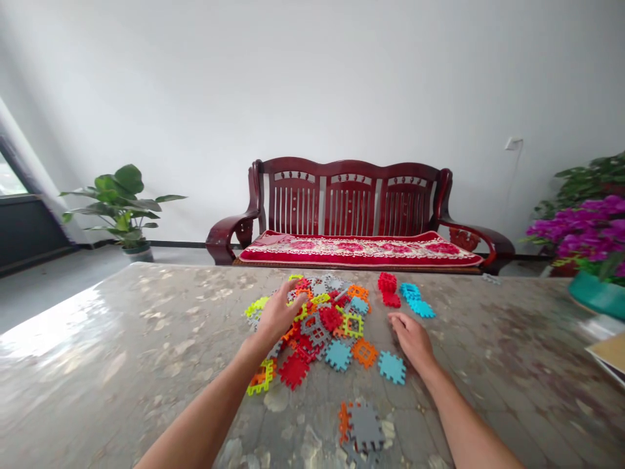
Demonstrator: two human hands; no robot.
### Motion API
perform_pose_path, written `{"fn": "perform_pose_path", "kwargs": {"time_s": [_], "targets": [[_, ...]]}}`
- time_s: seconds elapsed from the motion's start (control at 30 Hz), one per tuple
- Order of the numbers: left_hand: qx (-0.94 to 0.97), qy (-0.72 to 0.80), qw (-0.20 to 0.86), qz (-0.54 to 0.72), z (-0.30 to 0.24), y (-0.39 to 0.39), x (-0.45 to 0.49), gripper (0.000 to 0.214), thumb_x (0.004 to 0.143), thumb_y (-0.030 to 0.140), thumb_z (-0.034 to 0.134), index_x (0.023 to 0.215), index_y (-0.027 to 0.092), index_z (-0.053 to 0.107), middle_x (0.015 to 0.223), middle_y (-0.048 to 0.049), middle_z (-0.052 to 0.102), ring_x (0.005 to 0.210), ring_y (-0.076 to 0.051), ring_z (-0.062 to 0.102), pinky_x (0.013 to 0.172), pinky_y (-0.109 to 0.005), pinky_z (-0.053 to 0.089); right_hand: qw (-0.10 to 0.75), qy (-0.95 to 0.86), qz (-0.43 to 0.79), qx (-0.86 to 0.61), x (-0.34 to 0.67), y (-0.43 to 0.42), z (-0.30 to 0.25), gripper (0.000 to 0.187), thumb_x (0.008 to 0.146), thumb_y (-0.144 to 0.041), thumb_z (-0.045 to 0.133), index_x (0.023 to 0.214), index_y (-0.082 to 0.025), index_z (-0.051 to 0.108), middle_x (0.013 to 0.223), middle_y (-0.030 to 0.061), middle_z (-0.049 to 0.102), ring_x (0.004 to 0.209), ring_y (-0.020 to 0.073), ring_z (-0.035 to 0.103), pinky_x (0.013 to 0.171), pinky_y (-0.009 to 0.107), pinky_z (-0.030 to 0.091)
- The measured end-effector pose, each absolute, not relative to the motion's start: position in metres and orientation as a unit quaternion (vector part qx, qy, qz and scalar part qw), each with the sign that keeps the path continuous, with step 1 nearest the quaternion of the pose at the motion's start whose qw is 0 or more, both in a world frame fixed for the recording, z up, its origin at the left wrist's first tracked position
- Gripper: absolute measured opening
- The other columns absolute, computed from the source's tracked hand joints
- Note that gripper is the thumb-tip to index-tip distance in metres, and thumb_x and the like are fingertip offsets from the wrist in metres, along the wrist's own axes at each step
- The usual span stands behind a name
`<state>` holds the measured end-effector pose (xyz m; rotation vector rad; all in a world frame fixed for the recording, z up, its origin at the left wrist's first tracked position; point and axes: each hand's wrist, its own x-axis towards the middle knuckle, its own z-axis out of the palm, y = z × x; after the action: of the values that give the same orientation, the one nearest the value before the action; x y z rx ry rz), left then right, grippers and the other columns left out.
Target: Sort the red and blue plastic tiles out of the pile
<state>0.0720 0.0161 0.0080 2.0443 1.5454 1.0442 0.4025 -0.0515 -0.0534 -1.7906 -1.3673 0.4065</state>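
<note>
A heap of flat interlocking plastic tiles (322, 319) in red, grey, orange, blue and lime lies on the marble table (122, 352). My left hand (278, 312) rests on the heap's left side, fingers bent down onto the pieces. My right hand (413, 339) lies on the table right of the heap, fingers loosely curled, nothing visible in it. Beyond it sit a small red stack (388, 288) and a blue stack (415, 299). A grey and orange stack (361, 426) lies near me. A loose blue tile (392, 367) is beside my right wrist.
A dark wooden bench (351, 215) with a red cushion stands behind the table. A green potted plant (122, 205) is on the floor at left. Purple flowers in a teal pot (593, 260) and a yellowish flat object (610, 355) sit at the table's right edge.
</note>
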Motion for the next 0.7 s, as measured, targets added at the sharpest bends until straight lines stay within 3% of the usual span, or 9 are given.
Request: {"fn": "perform_pose_path", "kwargs": {"time_s": [0.2, 0.43, 0.7], "targets": [[0.647, 0.691, 0.075, 0.313, -0.019, 0.01, 0.012, 0.048, 0.093, 0.042, 0.04, 0.132, 0.018, 0.054, 0.131, -0.0149, 0.062, 0.123, -0.029, 0.055, 0.104, -0.046, 0.04, 0.408, -0.53, 0.172, -0.723, 0.408, -0.047, -0.059, 0.043, 0.085, -0.048, 0.037, 0.099, -0.023, 0.07, 0.091, 0.0051, 0.074, 0.081, 0.0217, 0.067, 0.073, 0.032, 0.048], [0.63, 0.702, 0.096, 0.318, -0.045, 0.008, -0.005, 0.053, 0.094, 0.043, 0.032, 0.132, 0.013, 0.053, 0.132, -0.015, 0.061, 0.124, -0.028, 0.054, 0.105, -0.041, 0.04, 0.383, -0.521, 0.154, -0.747, 0.403, -0.044, -0.052, 0.043, 0.086, -0.047, 0.035, 0.096, -0.023, 0.069, 0.087, 0.0036, 0.073, 0.079, 0.0201, 0.066, 0.067, 0.028, 0.044], [0.642, 0.696, 0.105, 0.304, -0.045, 0.014, -0.002, 0.049, 0.095, 0.043, 0.032, 0.129, 0.018, 0.056, 0.127, -0.0119, 0.065, 0.12, -0.026, 0.058, 0.102, -0.039, 0.043, 0.387, -0.511, 0.145, -0.753, 0.403, -0.042, -0.054, 0.04, 0.085, -0.047, 0.039, 0.091, -0.023, 0.071, 0.082, 0.0034, 0.073, 0.074, 0.019, 0.064, 0.064, 0.027, 0.043]]}}
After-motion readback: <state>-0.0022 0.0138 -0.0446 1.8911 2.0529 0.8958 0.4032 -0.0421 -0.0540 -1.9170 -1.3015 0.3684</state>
